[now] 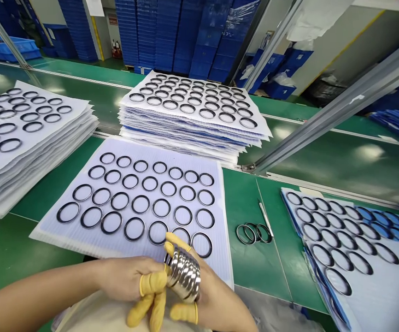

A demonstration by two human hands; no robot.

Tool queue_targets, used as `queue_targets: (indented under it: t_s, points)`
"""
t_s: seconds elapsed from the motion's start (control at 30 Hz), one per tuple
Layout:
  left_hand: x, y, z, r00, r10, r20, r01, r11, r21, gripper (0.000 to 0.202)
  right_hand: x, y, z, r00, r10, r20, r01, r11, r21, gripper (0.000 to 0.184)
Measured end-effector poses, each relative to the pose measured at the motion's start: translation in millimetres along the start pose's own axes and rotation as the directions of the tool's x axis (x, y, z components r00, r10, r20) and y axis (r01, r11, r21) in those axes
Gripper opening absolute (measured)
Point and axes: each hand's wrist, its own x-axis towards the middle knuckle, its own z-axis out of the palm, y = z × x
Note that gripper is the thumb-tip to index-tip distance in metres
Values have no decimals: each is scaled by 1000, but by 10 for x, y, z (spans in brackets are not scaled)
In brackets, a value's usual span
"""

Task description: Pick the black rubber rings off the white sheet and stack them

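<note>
My right hand, with yellow finger cots, is closed around a stack of shiny metal rings near the front edge of the table. Its fingers pass along the far side of the stack, and the thumb sits below. From the left, my left hand reaches the near end of the same stack, its cotted fingertips bent against the rings; part of that grip is hidden. Just beyond both hands lies a white foam sheet, with rows of dark-edged rings laid flat on it.
Behind stands a tall stack of ring-covered sheets; another stack is at left. Right of the sheet lie a few loose rings and a white pen. Farther right are more rings on sheets. A metal post slants over the green table.
</note>
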Motion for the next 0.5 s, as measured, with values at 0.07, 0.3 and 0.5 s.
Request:
queue_targets:
  t_s: [0.07,0.3,0.5]
  points:
    - [-1,52,9,994,80,-80,-75,995,62,79,-21,8,-8,998,-56,-11,57,995,85,100]
    - [126,105,38,955,189,-230,-209,976,-67,52,29,-63,109,987,-80,-141,116,956,268,86]
    - [103,54,3,909,282,-307,-233,954,186,43,-20,-75,226,971,1,-241,97,915,392,87]
